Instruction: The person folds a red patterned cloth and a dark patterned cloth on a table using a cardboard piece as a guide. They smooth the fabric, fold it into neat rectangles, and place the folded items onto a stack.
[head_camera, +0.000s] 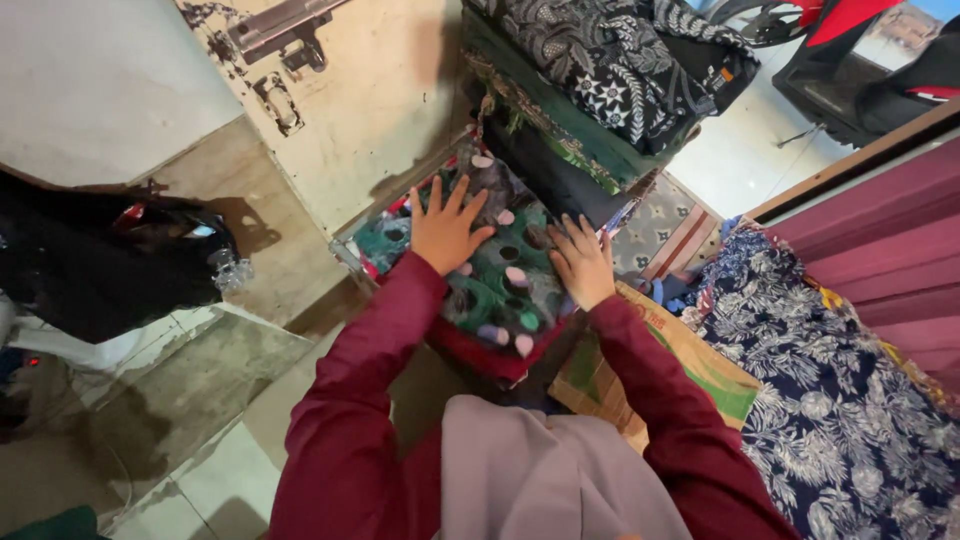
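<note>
My left hand (446, 229) lies flat, fingers spread, on a folded green and grey patterned cloth (505, 290) with pink oval spots. My right hand (582, 260) presses on the same cloth at its right edge, fingers bent slightly downward. Under the cloth lies a red folded fabric (480, 355), inside an open metal trunk (350, 255). Just beyond my hands sits a stack of folded dark cloths (590, 90), black with white flowers on top and green below. Both arms wear maroon sleeves.
The trunk's cream lid (340, 110) with rusty latches stands open behind. A black bag (100, 260) lies on the left. A navy floral fabric (840, 390) spreads on the right, beside a woven sack (690, 370) and a maroon curtain (880, 240).
</note>
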